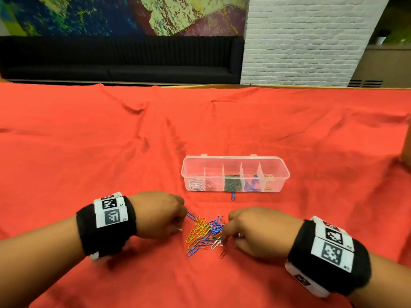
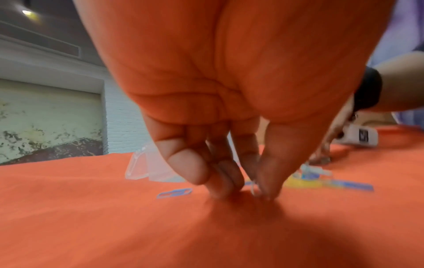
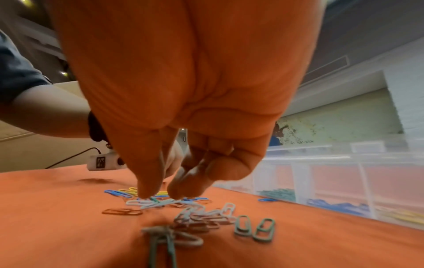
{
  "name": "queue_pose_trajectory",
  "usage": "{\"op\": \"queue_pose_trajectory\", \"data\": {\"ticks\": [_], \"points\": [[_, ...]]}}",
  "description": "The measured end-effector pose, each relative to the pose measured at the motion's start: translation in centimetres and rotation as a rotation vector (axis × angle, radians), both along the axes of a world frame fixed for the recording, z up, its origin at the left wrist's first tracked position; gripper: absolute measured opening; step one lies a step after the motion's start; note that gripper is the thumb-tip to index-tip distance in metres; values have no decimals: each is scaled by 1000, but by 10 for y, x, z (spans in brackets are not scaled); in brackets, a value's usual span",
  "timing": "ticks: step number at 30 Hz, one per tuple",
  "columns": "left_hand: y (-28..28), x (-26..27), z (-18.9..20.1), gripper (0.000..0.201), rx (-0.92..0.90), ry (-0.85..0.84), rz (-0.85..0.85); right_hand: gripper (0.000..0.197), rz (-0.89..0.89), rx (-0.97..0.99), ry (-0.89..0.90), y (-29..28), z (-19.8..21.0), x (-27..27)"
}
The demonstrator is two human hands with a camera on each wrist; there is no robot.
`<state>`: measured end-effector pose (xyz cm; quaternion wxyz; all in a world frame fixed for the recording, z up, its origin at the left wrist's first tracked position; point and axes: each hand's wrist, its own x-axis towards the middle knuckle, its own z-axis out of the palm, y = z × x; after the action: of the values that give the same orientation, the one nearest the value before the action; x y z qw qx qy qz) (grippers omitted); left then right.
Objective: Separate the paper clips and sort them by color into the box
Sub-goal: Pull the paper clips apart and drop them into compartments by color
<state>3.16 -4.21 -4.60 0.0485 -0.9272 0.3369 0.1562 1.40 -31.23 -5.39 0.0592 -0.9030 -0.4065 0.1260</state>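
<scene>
I see my left hand pinching a white paper clip, my right hand pinching another white clip in the mixed-colour pile, before the clear five-compartment plastic box lying left-to-right on the red-clothed table.

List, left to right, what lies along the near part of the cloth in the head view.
Left hand → pile of mixed paper clips → right hand. The clear box sits farther back, above the pile and the right hand, so it has no clean place in this order.
</scene>
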Motion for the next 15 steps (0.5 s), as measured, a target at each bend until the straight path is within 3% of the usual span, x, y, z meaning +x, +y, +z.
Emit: {"op": "queue_pose_trajectory", "data": {"ticks": [3, 5, 7, 9, 15], "points": [[-11, -7, 4, 4, -210, 10, 35, 36, 7, -17, -34, 5, -2, 3], [-22, -13, 6, 17, -281, 90, 37, 27, -17, -47, -54, 5, -4, 5], [-37, -19, 5, 28, -211, 145, 25, 16, -37, -80, -94, 5, -6, 7], [-49, -23, 0, 24, -158, 143, 33, 11, -27, -84, -125, 4, -7, 8], [-68, -27, -15, 25, -83, -96, 23, 6, -74, -31, -45, -1, -8, 6]]}}
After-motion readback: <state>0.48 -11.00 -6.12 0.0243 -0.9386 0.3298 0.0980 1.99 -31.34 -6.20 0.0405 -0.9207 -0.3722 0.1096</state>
